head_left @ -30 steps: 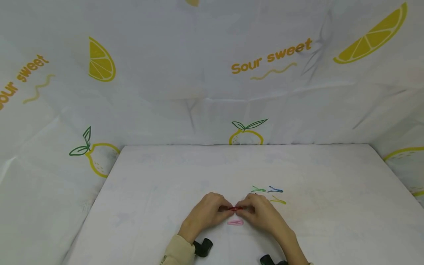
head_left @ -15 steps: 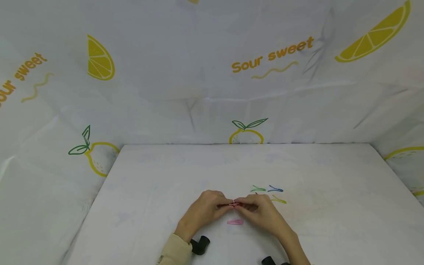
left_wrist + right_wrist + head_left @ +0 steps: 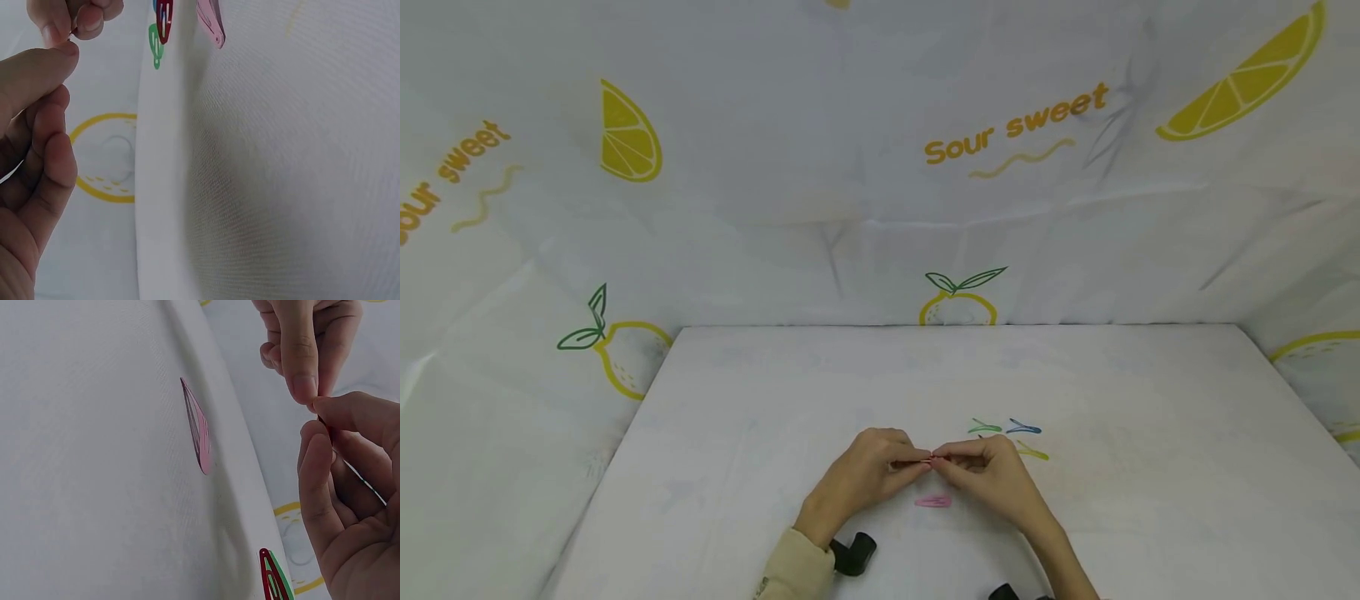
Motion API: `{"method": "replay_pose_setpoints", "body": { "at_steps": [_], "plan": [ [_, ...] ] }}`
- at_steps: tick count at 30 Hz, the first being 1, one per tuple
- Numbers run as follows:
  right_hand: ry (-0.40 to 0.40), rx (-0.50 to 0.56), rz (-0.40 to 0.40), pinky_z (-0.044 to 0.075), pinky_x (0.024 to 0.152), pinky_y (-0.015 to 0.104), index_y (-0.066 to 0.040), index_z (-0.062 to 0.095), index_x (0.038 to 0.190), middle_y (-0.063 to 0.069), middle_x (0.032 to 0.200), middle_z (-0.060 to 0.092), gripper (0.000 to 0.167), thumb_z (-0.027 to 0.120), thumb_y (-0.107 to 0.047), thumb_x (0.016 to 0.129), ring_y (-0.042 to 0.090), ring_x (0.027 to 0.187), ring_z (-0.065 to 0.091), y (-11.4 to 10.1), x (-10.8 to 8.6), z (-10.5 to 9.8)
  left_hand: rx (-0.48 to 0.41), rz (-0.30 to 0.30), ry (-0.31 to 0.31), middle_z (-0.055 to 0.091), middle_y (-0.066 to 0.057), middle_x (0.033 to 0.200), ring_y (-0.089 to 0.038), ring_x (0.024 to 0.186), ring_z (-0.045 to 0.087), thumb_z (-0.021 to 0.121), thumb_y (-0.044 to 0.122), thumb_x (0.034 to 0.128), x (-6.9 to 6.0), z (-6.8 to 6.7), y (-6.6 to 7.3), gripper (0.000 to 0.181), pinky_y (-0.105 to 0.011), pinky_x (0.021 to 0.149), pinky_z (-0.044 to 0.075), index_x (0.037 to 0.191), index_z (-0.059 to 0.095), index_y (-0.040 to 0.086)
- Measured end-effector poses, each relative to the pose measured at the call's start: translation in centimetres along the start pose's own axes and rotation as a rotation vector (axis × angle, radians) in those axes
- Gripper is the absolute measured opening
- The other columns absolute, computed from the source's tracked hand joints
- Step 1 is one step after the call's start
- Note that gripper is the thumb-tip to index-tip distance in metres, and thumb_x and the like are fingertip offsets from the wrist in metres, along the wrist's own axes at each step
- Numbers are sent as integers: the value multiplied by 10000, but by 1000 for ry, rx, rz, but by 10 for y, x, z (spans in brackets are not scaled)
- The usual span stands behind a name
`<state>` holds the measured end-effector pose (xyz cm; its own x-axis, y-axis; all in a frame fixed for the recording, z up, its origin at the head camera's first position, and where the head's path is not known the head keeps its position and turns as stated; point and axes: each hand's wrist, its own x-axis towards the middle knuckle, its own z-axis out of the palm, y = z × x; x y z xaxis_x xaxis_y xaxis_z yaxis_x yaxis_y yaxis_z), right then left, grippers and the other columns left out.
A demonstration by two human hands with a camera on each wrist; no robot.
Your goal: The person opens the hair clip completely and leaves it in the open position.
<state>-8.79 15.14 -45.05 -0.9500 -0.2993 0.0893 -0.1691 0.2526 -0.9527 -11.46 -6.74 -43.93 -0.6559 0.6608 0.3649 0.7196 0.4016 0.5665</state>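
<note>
A red snap hair clip point(image 3: 929, 459) is pinched between both hands above the table, mostly hidden by the fingertips. My left hand point(image 3: 863, 473) grips one end with thumb and forefinger. From the other side, my right hand point(image 3: 991, 475) pinches the opposite end. Directly below them a pink snap hair clip point(image 3: 933, 501) lies on the table; it also shows in the right wrist view, where the pink clip point(image 3: 204, 444) looks closed. Beyond the right hand lie a green clip point(image 3: 985, 426), a blue clip point(image 3: 1024, 427) and a yellow clip point(image 3: 1033, 451), their parts spread apart.
Another dark red clip point(image 3: 267, 575) lies near the green one, mostly covered by the right hand in the head view. The white table point(image 3: 737, 400) meets a lemon-printed sheet point(image 3: 775, 167) at its back. Black wrist devices point(image 3: 854, 555) sit at both forearms.
Both hands have lifted slightly away from the pink clip with the red clip between them. Their fingertips now cover more of it. The clips on the table have stayed put.
</note>
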Motion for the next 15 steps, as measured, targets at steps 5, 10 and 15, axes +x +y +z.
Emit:
{"method": "replay_pose_setpoints", "body": {
  "at_steps": [5,10,15],
  "plan": [
    [25,8,3,571,615,205,-2,803,965,170,899,792,148,763,-135,917,13,686,687,-2,0,3,4,0,1,792,-17,870,8,729,633,763,119,918,1,-1,1,152,-62,667,470,1046,815,57],
    [52,-18,-30,584,632,205,8,807,955,169,906,795,148,769,-129,911,58,728,732,-5,-1,5,48,8,16,795,-16,861,0,728,648,773,108,906,1,1,2,145,-56,673,468,1033,818,54],
    [90,-61,-32,590,645,202,-2,814,933,157,903,798,125,782,-117,897,77,750,752,-6,-2,8,103,-6,19,794,-1,851,-10,734,661,784,110,897,1,3,3,142,-65,688,478,1023,821,56]
  ]
}}
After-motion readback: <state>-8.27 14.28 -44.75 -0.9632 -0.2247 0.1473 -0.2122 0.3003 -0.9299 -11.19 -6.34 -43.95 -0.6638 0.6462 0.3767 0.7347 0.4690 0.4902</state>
